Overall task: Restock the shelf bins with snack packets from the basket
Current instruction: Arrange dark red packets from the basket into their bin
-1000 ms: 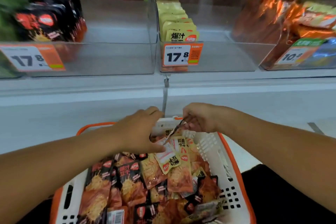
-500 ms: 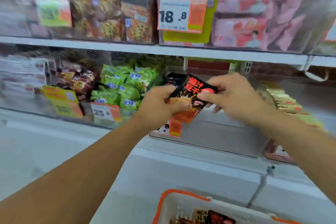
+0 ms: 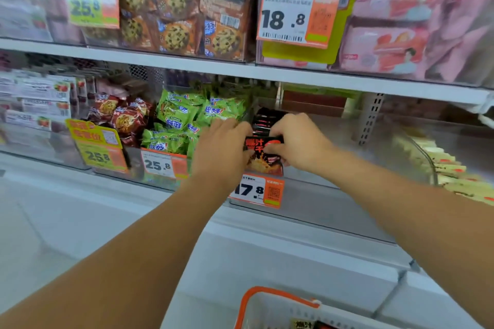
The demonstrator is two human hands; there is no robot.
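Two hands, left hand (image 3: 223, 151) and right hand (image 3: 299, 141), grasp one black-and-red foil snack packet (image 3: 263, 153) at frame centre; uneven release risks toppling it over the clear plastic bin (image 3: 307, 195) front.

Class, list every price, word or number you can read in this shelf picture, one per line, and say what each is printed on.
"18.8": orange-and-white price tag on the upper shelf bin.
"25.8": yellow tag, upper left.
"25.8": yellow tag, lower left bin.
"25.8": white tag under the green packets.
"17.8": tag on the bin below the black packet that both hands hold.
Packet print, barcodes, small tag text: too blurred.
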